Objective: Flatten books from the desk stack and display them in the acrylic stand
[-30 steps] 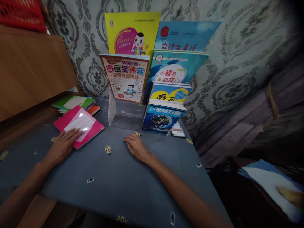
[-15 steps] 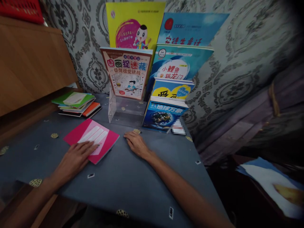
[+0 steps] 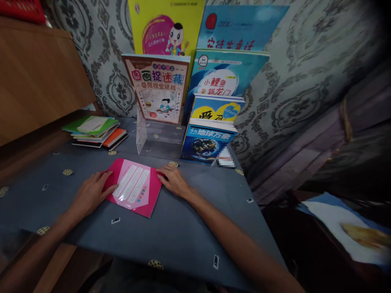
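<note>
A bright pink book [image 3: 152,195] lies on the dark blue-grey tablecloth, showing a pale pink panel with white text boxes. My left hand [image 3: 91,189] grips its left edge, with the thumb over the cover. At the upper right corner, my right hand [image 3: 174,179] has its fingers bent against the book's edge. Just beyond stands a clear acrylic rack [image 3: 160,147]. It carries a brown-bordered picture book [image 3: 161,91] on the left and a blue book with a globe [image 3: 203,146] at the front right.
A stack of thin books [image 3: 94,126] with a green one on top lies at the back left, beside a wooden cabinet [image 3: 42,81]. Yellow [image 3: 165,10] and blue [image 3: 238,28] books rise behind the rack. A curtain [image 3: 317,142] hangs at the right, above papers [image 3: 345,228].
The pink book has turned and shifted right, up to my right hand. My left hand has moved from on top of its cover to its left edge. The view has shifted slightly.
</note>
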`<state>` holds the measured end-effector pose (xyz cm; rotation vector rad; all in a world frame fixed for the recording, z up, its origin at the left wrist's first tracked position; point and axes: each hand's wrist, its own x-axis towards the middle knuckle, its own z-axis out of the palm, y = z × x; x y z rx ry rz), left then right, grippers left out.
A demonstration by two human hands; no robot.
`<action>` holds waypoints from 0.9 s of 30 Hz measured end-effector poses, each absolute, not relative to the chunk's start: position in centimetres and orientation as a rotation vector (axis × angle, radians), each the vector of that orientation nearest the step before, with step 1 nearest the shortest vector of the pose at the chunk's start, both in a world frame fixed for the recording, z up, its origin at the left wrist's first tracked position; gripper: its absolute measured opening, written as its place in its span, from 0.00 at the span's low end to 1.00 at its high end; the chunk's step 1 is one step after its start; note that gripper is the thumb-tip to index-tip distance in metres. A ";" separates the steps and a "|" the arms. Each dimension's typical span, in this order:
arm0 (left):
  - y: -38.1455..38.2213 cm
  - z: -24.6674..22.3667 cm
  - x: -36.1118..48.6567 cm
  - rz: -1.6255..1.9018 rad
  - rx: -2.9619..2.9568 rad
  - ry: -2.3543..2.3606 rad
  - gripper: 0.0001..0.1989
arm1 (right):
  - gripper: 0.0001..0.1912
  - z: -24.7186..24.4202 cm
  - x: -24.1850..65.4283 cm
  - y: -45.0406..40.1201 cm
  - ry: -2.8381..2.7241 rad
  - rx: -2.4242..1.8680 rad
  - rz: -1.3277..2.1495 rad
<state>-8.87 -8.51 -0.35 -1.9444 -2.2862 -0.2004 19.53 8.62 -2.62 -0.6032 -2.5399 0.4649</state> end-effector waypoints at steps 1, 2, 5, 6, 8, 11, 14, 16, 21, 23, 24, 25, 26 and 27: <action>-8.6 -0.3 -8.8 -0.191 -1.947 -2.294 0.29 | 0.14 -2.6 19.5 8.6 -2.547 -0.599 0.459; -8.7 -0.2 -8.6 -0.182 -1.945 -2.295 0.29 | 0.14 -2.6 19.5 8.6 -2.549 -0.604 0.451; -8.9 0.2 -7.2 -0.163 -1.927 -2.294 0.27 | 0.14 -2.6 19.5 8.7 -2.537 -0.655 0.426; -8.8 0.3 -6.6 -0.157 -1.930 -2.287 0.27 | 0.13 -2.6 19.6 8.7 -2.536 -0.675 0.414; -8.5 0.6 -5.4 -0.145 -1.951 -2.262 0.25 | 0.13 -2.3 20.1 8.8 -2.538 -0.734 0.382; -7.7 0.9 -3.3 -0.118 -1.998 -2.226 0.23 | 0.14 -1.6 21.4 8.7 -2.577 -0.847 0.309; -6.9 1.3 -1.5 -0.091 -2.051 -2.210 0.22 | 0.14 -0.6 22.8 8.3 -2.655 -0.947 0.214; -6.5 1.6 -0.6 -0.081 -2.103 -2.181 0.21 | 0.13 -0.1 23.2 7.7 -2.696 -0.981 0.182; -4.4 2.4 0.5 -0.050 -2.176 -1.943 0.18 | 0.14 -0.2 20.7 5.4 -2.719 -0.845 0.310; -3.2 2.4 0.7 -0.069 -2.178 -1.870 0.16 | 0.18 -0.6 18.8 4.6 -2.732 -0.787 0.373; -2.5 2.3 0.8 -0.088 -2.196 -1.858 0.16 | 0.20 -0.8 18.0 4.3 -2.737 -0.780 0.392; -1.8 2.1 0.8 -0.111 -2.223 -1.857 0.16 | 0.22 -1.0 17.3 4.2 -2.734 -0.788 0.405; -1.3 1.8 0.9 -0.133 -2.252 -1.860 0.17 | 0.24 -1.2 16.9 4.2 -2.729 -0.801 0.413; -0.8 1.6 1.0 -0.151 -2.275 -1.861 0.17 | 0.26 -1.4 16.6 4.2 -2.721 -0.814 0.415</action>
